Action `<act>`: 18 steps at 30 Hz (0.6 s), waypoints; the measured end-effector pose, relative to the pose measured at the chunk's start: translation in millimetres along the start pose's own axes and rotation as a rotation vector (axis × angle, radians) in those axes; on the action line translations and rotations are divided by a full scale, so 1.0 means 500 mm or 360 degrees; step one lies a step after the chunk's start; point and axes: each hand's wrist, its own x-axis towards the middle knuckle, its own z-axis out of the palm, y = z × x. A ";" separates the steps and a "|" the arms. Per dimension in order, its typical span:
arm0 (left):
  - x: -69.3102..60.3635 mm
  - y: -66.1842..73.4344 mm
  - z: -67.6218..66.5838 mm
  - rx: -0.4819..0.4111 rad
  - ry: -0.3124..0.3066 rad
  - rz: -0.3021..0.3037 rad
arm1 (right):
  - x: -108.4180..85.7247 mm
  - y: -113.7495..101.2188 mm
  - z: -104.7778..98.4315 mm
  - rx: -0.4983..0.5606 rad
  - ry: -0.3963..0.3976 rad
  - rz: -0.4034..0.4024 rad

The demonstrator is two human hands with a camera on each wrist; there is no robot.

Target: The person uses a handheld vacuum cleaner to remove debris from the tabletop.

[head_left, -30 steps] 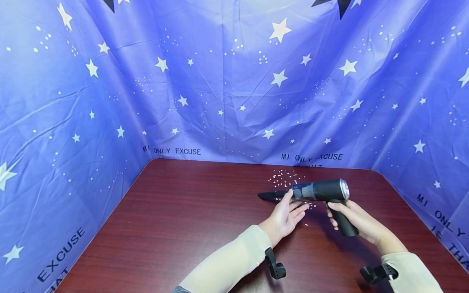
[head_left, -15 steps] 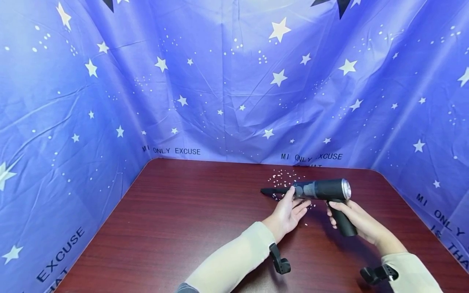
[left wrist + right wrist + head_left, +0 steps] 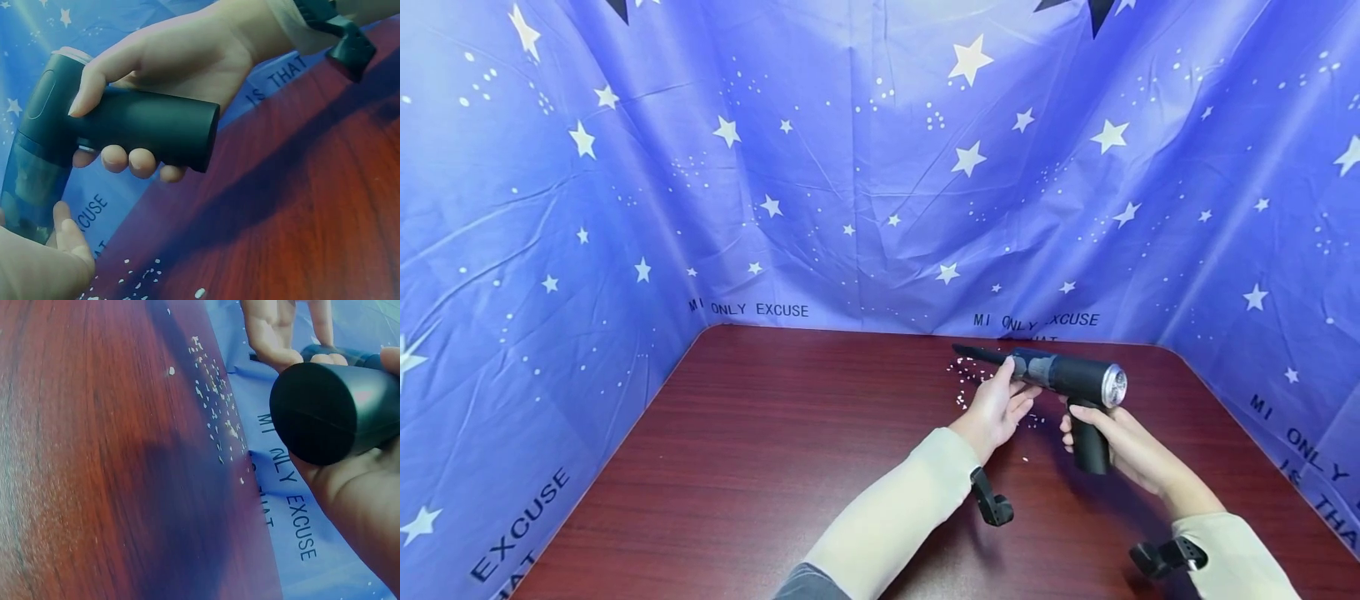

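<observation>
A black handheld vacuum cleaner (image 3: 1078,377) is held above the table, its narrow nozzle (image 3: 977,353) pointing left and away. My right hand (image 3: 1131,446) grips its handle (image 3: 150,125), fingers wrapped round it, as the left wrist view shows. My left hand (image 3: 997,410) holds the clear front section (image 3: 34,181), thumb on one side and fingers on the other. Small white bits (image 3: 961,390) lie scattered on the tabletop beneath the nozzle and near the left hand. In the right wrist view the handle's flat base (image 3: 315,415) faces the camera, and the bits (image 3: 215,394) spread along the table edge.
The dark red wooden table (image 3: 760,467) is enclosed at the back and sides by a blue cloth (image 3: 850,167) with stars and lettering. Its far edge runs just behind the nozzle. A black wrist mount (image 3: 992,500) hangs from the left sleeve, another (image 3: 1165,557) from the right.
The nozzle has swung up and away toward the table's far edge, so the vacuum now slants. My left hand has moved forward and slightly right with it. The right hand has stayed nearly in place.
</observation>
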 end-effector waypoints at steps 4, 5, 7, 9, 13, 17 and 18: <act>0.010 0.000 0.007 -0.0011 0.0016 0.0005 | 0.002 0.005 0.005 -0.0051 0.0000 -0.0008; 0.013 -0.002 0.009 -0.0026 0.0022 0.0006 | 0.002 0.007 0.007 -0.0068 -0.0006 -0.0015; 0.016 -0.004 0.013 -0.0054 0.0028 0.0014 | 0.003 0.010 0.009 -0.0113 -0.0013 -0.0028; 0.017 -0.007 0.017 -0.0105 0.0031 0.0030 | 0.004 0.012 0.012 -0.0167 -0.0013 -0.0042; 0.018 -0.011 0.026 -0.0179 0.0016 0.0050 | 0.009 0.012 0.018 -0.0221 0.0036 -0.0048; 0.020 -0.015 0.030 -0.0199 0.0021 0.0058 | 0.015 0.014 0.023 -0.0219 0.0064 -0.0032; 0.022 -0.017 0.030 -0.0197 0.0024 0.0057 | 0.016 0.015 0.024 -0.0219 0.0061 -0.0030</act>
